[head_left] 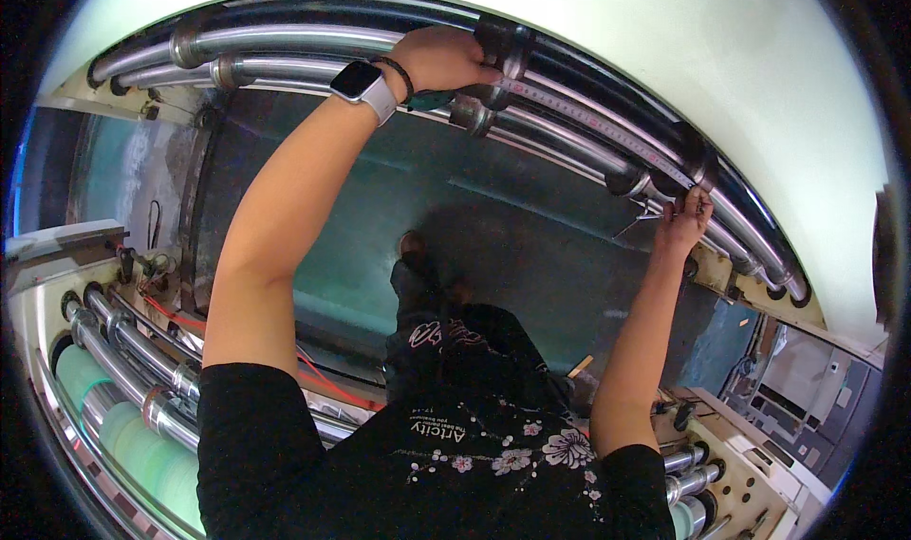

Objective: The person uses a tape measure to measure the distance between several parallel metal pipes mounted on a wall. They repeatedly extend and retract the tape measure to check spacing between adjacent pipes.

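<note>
Left hand (444, 58), white-strapped smartwatch (365, 86) on its wrist, is clenched on a teal tape-measure case (432, 101), pressed against a dark collar on the shiny steel roller (285, 39). The pale measuring tape (598, 127) runs along the roller to the right hand (685, 219), which pinches its end by another collar.

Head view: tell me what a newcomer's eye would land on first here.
First, the measuring tape stretched along the shiny metal rollers that arc across the top, pinned by the left hand at one dark collar and the right hand at another further right. Next, the smartwatch on the raised left wrist stands out. Below, more rollers with green sleeves sit at lower left, beside red cables.
</note>
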